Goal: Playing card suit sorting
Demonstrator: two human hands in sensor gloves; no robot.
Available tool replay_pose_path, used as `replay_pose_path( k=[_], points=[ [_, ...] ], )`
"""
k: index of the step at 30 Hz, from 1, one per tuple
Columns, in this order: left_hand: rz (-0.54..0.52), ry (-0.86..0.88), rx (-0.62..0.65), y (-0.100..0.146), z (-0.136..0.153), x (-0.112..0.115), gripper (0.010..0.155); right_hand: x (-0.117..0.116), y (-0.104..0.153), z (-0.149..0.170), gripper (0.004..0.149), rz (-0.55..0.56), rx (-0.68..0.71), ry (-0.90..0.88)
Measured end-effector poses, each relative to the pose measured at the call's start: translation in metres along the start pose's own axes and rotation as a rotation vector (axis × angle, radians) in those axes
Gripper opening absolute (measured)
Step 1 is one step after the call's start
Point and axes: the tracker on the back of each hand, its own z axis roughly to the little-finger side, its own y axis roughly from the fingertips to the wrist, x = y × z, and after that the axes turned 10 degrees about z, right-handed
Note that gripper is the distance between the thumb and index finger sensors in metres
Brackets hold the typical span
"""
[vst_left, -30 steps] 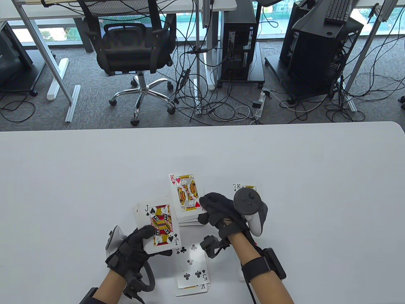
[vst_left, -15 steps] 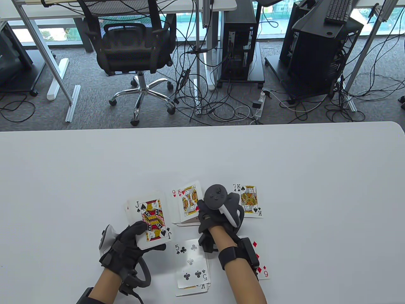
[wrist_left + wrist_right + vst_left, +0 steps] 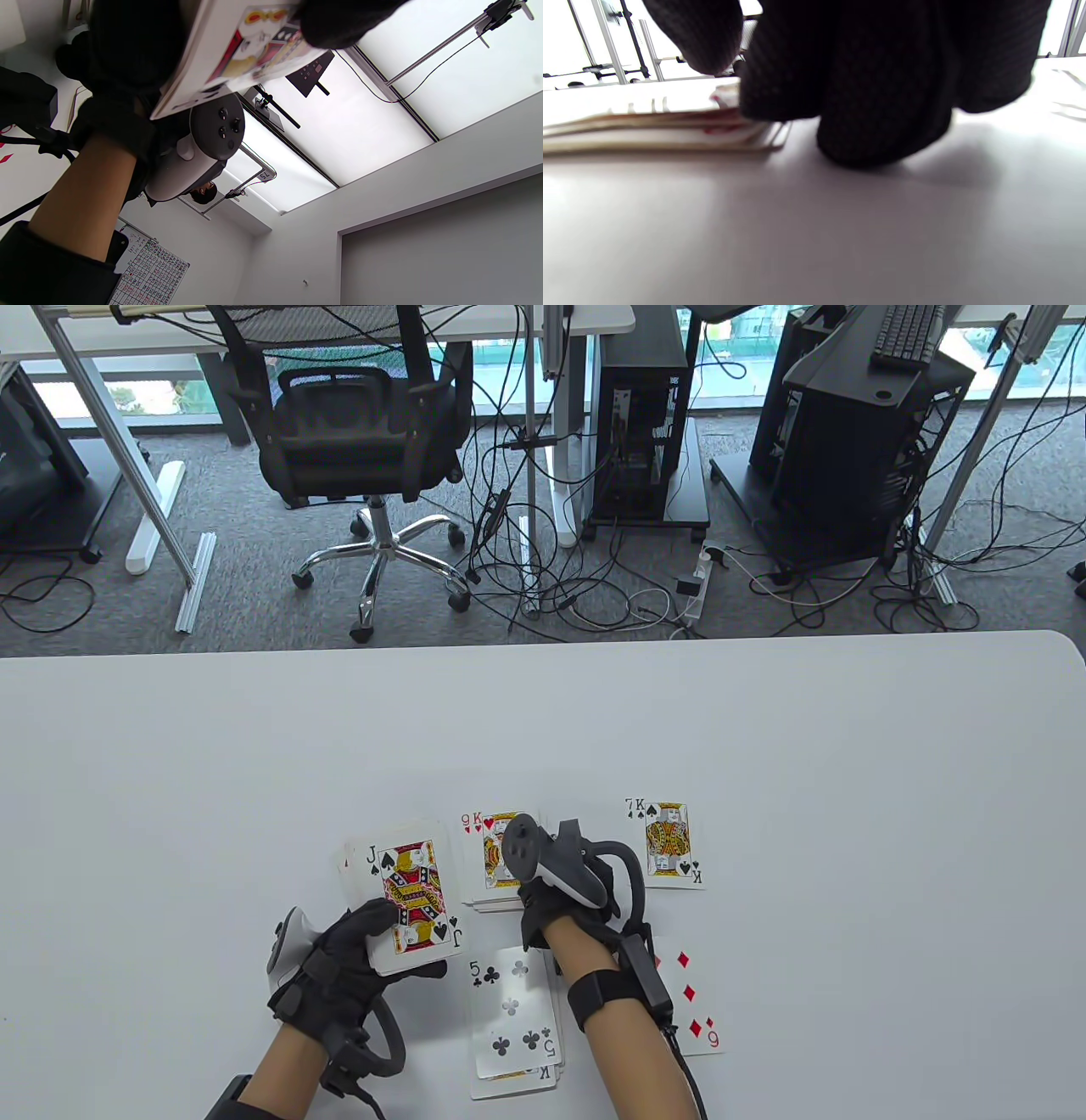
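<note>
Cards [image 3: 405, 899] sit gripped in left hand [image 3: 339, 976]; right hand [image 3: 551, 912] fingers [image 3: 874, 127] curl against the hearts pile [image 3: 492, 869].

far half of table [image 3: 543, 712]: bare, open passage.
near centre: crowded; hearts pile [image 3: 485, 857], spades pile [image 3: 672, 844], clubs pile [image 3: 513, 1018], diamonds pile [image 3: 697, 1005] near one another.
left and right flanks: open.
gap between piles: taken by right hand [image 3: 551, 912].
</note>
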Motion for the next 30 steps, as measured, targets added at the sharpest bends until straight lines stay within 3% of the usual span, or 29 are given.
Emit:
replay_pose_path(
  k=[8, 13, 17, 20, 24, 27, 30],
  points=[
    [-0.002, -0.003, -0.023, 0.0, 0.003, 0.0, 0.058, 0.042, 0.029, -0.008, 0.057, 0.182, 0.127, -0.392],
    [0.002, -0.004, -0.04, 0.0, 0.004, 0.001, 0.058, 0.042, 0.052, -0.013, 0.059, 0.177, 0.159, -0.738],
    [0.004, -0.005, -0.049, 0.0, 0.006, 0.001, 0.058, 0.037, 0.067, -0.023, 0.066, 0.128, 0.246, -0.908],
    [0.003, -0.011, -0.055, 0.0, 0.006, 0.001, 0.058, 0.034, 0.075, -0.027, 0.076, 0.105, 0.3, -0.868],
    [0.021, -0.02, -0.067, -0.002, 0.009, 0.004, 0.058, 0.034, 0.083, -0.03, 0.082, 0.166, 0.368, -0.736],
    [0.023, -0.024, -0.076, -0.003, 0.011, 0.006, 0.058, 0.034, 0.084, -0.028, 0.074, 0.196, 0.362, -0.742],
    [0.039, -0.026, -0.08, -0.004, 0.013, 0.006, 0.058, 0.033, 0.081, -0.022, 0.06, 0.153, 0.305, -0.836]
  ],
)
